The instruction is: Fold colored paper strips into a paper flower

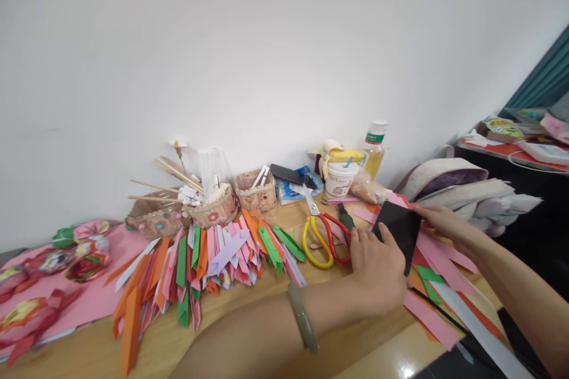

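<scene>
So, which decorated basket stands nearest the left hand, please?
The rightmost basket, beside the phone; the other baskets stand farther left, away from the left hand.

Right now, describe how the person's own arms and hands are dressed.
The left hand is ungloved, with a smooth, rounded, grey-green bangle above its wrist. The right hand is also ungloved, with no bangle in view. No sleeve shows on either forearm.
</scene>
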`<move>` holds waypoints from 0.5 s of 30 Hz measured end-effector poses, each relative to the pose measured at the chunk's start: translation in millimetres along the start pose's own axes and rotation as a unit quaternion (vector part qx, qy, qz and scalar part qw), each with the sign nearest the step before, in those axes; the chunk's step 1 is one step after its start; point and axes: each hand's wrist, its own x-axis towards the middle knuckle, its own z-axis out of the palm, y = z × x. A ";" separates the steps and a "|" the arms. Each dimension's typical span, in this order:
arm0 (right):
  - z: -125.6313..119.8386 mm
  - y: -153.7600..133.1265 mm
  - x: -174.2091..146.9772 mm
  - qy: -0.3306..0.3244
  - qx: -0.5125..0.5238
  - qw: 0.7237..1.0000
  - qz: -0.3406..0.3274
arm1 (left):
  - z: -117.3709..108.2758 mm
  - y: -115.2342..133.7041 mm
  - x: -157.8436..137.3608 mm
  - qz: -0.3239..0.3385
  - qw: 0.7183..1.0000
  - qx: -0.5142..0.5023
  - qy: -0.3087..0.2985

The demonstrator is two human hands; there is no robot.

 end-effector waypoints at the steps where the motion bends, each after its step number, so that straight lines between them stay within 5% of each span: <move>1: -0.8 -4.2 -3.2 0.001 0.023 1.000 0.012 | 0.5 0.3 -1.3 -0.001 1.000 -0.009 0.009; 6: -4.5 -32.7 -23.2 0.027 0.136 0.990 0.008 | -4.5 -5.3 -7.7 0.015 0.995 -0.083 0.050; 9: -9.5 -52.5 -40.4 0.056 0.194 0.979 -0.022 | -15.2 -16.3 -13.8 0.056 0.966 -0.248 0.042; 11: -12.2 -65.9 -52.2 0.069 0.218 0.973 -0.040 | -21.6 -24.7 -19.6 0.080 0.910 -0.406 0.011; 15: -7.4 -90.9 -73.7 0.051 0.247 0.965 -0.072 | -25.5 -38.8 -38.7 -0.001 0.728 -0.667 -0.158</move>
